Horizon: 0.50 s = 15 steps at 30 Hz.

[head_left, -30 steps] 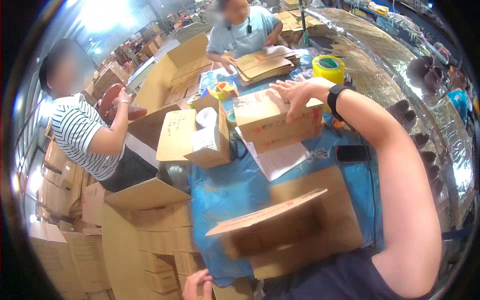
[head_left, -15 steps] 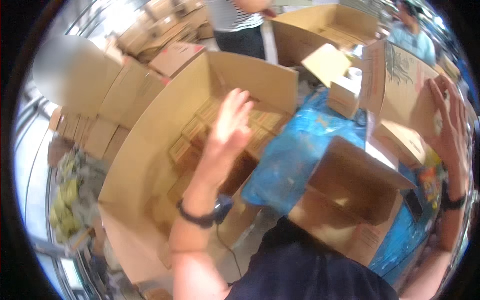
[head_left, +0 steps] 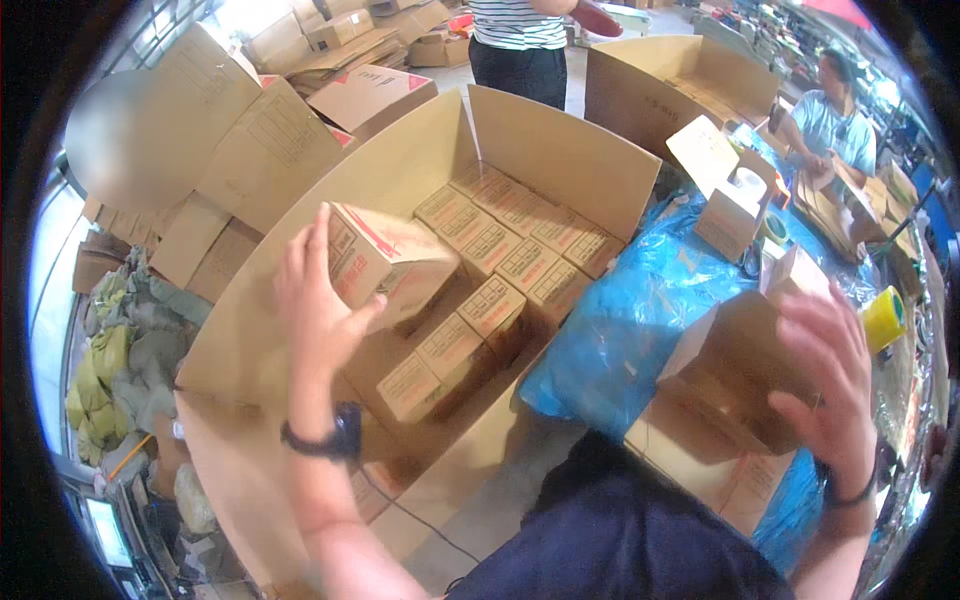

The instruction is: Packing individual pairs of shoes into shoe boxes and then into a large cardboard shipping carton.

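Note:
My left hand (head_left: 318, 310) is over the big open carton (head_left: 215, 345), fingers stretched along the side of a small cardboard box (head_left: 412, 268) with red print. Its thumb stands apart near the box's lower corner, and a firm grip does not show. Several similar boxes (head_left: 455, 345) are set in rows inside the carton; the raised-looking box partly hides some. To the right, my right hand (head_left: 830, 375) has its fingers spread. It is beside an open-flapped brown box (head_left: 740, 375), overlapping its edge in view; contact cannot be told.
Blue plastic sheeting (head_left: 610, 320) lies between the carton and the open box. A white open box (head_left: 735, 215) and yellow tape roll (head_left: 884, 320) are at right. Stacked cartons (head_left: 270, 150) stand left. One person (head_left: 517, 45) stands behind; another (head_left: 835, 115) is at far right.
The box under my right hand is gone from the right. A box now shows beside my left hand, which has moved left. My right hand has come down toward the open box. The view has shifted.

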### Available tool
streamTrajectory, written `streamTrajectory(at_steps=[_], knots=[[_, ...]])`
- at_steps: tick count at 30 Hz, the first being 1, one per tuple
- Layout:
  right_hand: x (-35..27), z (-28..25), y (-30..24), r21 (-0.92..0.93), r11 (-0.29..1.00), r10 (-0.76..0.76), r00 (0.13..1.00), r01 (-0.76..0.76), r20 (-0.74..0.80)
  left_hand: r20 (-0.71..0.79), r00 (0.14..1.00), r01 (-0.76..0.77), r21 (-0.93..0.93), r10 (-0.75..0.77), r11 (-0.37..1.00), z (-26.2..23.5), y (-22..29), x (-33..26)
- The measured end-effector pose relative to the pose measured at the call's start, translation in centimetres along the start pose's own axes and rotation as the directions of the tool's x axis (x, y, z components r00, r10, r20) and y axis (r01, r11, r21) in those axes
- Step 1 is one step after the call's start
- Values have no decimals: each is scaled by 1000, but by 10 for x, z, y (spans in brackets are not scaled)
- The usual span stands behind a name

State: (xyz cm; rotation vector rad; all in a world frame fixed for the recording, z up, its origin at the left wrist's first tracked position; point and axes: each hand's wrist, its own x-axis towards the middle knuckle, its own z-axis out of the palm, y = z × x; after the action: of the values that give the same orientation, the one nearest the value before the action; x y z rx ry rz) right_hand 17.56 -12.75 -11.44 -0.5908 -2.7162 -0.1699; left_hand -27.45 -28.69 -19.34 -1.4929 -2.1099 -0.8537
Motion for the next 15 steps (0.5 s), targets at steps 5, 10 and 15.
streamTrajectory(at_steps=[5,10,15], knots=[[-66,8,-18,0,959,283,952,-285,113,415,894,127,127,-169,984,148,-115,23],[-86,4,-31,-10,834,530,796,-551,292,420,869,158,268,-263,950,270,-170,25],[-115,-8,27,-295,751,645,752,-591,134,504,835,-37,452,-221,891,383,-181,-33]])
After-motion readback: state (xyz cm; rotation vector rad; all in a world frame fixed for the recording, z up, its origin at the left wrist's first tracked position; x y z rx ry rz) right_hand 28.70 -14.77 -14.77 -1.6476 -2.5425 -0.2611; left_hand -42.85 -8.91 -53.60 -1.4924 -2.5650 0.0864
